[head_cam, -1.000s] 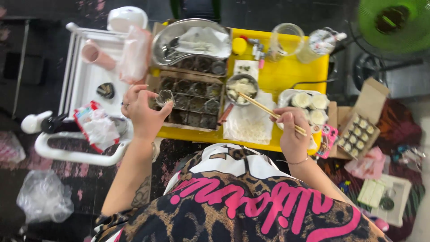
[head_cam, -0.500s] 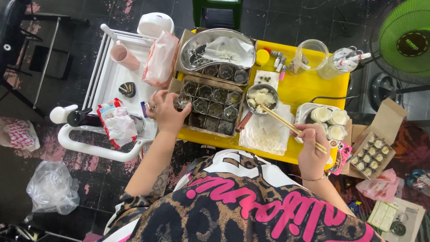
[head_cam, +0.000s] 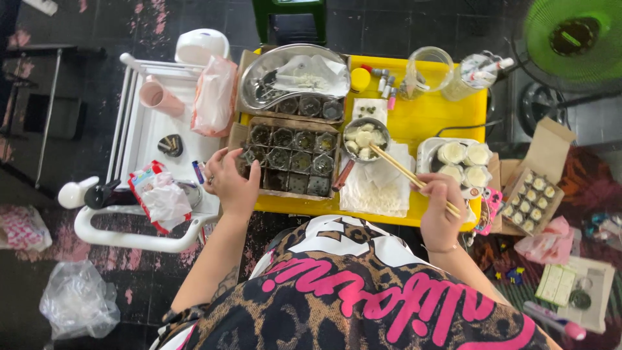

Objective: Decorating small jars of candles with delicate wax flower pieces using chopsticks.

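Observation:
My left hand (head_cam: 230,178) is closed around a small clear jar at the left edge of a cardboard tray of small jars (head_cam: 295,159) on the yellow table (head_cam: 427,120). My right hand (head_cam: 440,204) grips a pair of wooden chopsticks (head_cam: 405,172). Their tips reach into a small metal bowl (head_cam: 366,137) filled with white pieces. A white cloth (head_cam: 379,185) lies under the chopsticks, just in front of the bowl.
A large metal bowl (head_cam: 291,74) with tools and paper sits at the table's back. A tray of white-lidded cups (head_cam: 463,162) stands at the right. A white cart (head_cam: 152,139) with packets is on the left, a box of small jars (head_cam: 534,185) on the right, a green fan (head_cam: 573,35) beyond.
My left hand has drawn the small jar from above the tray toward its left edge. The view has shifted. The right hand keeps the chopsticks pointed at the metal bowl.

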